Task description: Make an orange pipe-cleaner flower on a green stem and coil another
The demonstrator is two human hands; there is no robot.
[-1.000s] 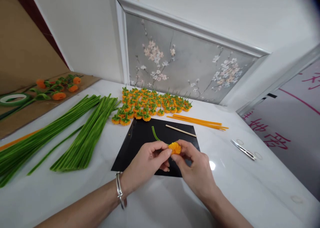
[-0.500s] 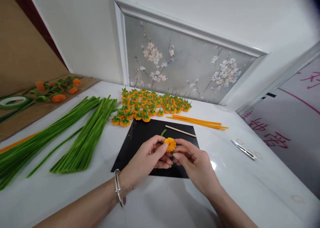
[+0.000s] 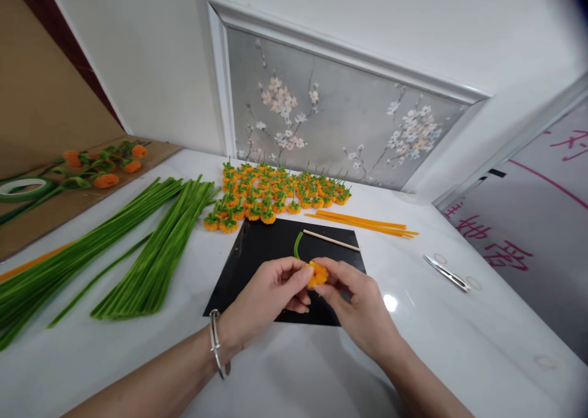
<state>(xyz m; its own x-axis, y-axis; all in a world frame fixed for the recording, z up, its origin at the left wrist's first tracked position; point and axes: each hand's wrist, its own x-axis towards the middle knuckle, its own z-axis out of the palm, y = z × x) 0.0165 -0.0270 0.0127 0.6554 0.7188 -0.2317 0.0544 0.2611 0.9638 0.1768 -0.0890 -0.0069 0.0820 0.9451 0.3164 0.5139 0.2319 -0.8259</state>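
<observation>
An orange pipe-cleaner flower (image 3: 317, 275) is pinched between both hands over a black mat (image 3: 257, 246). My left hand (image 3: 280, 283) grips its left side with thumb and fingers, a silver bangle at the wrist. My right hand (image 3: 356, 289) holds its right side between thumb and forefinger. On the mat just beyond the fingers lies a short curved green pipe-cleaner piece (image 3: 297, 245). A thin wooden stick (image 3: 331, 240) rests near the mat's far edge. The flower's underside is hidden by the fingers.
Many orange flower heads with green tops (image 3: 275, 191) stand behind the mat. Long green pipe cleaners (image 3: 151, 265) lie left, orange pipe cleaners (image 3: 362, 222) behind right. Silver tweezers (image 3: 446, 273) lie to the right. Green tape (image 3: 27, 188) and finished flowers sit on cardboard far left.
The flower has tilted and come slightly nearer and to the right, with my right fingers closing over its edge. More of the green piece on the mat now shows.
</observation>
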